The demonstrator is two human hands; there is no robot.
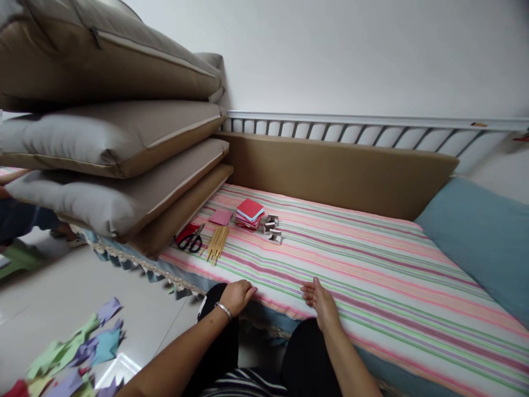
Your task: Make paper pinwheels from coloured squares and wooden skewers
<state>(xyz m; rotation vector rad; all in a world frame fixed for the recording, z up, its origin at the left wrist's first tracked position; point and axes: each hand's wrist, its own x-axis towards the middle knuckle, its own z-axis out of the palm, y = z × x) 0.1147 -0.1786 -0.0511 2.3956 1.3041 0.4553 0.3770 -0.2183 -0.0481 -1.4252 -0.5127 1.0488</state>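
Note:
My left hand rests on the near edge of a striped sheet, fingers curled loosely, holding nothing; a bracelet is on that wrist. My right hand lies on the same edge, fingers together and flat, also empty. Further back on the sheet sit a stack of coloured paper squares with a red one on top, a single pink square, a bundle of thin wooden sticks, black scissors and small white folded pieces.
Tan and grey cushions are piled at the left, overhanging the sheet. A tan board and a white railing line the back. A blue cushion lies at right. Coloured paper shapes litter the floor. Another person's arm shows far left.

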